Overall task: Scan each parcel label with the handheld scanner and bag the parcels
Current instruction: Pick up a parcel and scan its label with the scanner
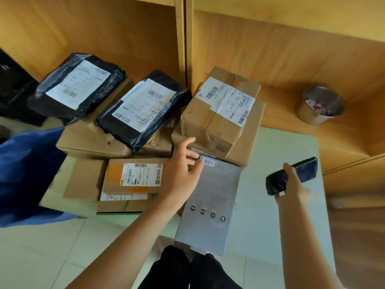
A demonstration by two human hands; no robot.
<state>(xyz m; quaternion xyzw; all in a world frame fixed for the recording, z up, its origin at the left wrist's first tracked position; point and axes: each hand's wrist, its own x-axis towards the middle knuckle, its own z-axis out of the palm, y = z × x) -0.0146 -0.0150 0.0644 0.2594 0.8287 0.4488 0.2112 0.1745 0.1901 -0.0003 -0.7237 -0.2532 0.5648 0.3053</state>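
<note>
Right hand (291,184) wraps a glossy black handheld scanner (291,176). Left hand (181,170), fingers spread, rests on the top edge of a flat silvery box (214,195) near its barcode sticker (208,162). Behind: taped cardboard boxes (216,113) and crinkled black plastic mailers (141,109), labels up.

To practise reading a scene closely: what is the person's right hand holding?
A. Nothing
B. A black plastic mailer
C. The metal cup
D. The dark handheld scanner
D: the right hand grips the dark handheld scanner above the pale table, while the metal cup stands apart on the wooden surface.
</note>
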